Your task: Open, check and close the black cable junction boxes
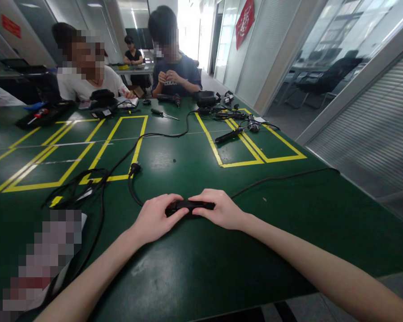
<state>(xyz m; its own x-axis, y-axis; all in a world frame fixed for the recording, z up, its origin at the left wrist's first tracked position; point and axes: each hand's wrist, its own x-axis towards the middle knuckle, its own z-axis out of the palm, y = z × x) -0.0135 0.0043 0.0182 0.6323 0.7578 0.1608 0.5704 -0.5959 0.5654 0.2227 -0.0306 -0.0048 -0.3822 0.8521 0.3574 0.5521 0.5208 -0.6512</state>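
Between both hands lies a long black device (191,205), low over the green table; its exact kind I cannot make out. Its left end is in the fingers of my left hand (157,218), thumb along the near side. My right hand (220,208) grips the other end in the same way, so much of the device is covered. A black power plug (135,168) on a short cable stands just beyond my left hand, and the cable runs behind that hand. Past my right hand, a black cord (285,178) stretches over the table to the right.
Coiled black cables (77,188) lie to the left, above a blurred white-edged object (43,264). Yellow tape outlines (243,164) mark the green table (174,277). Farther back are a screwdriver (164,114), a black drill-like tool (169,98) and several black parts (228,135). People sit at the far side.
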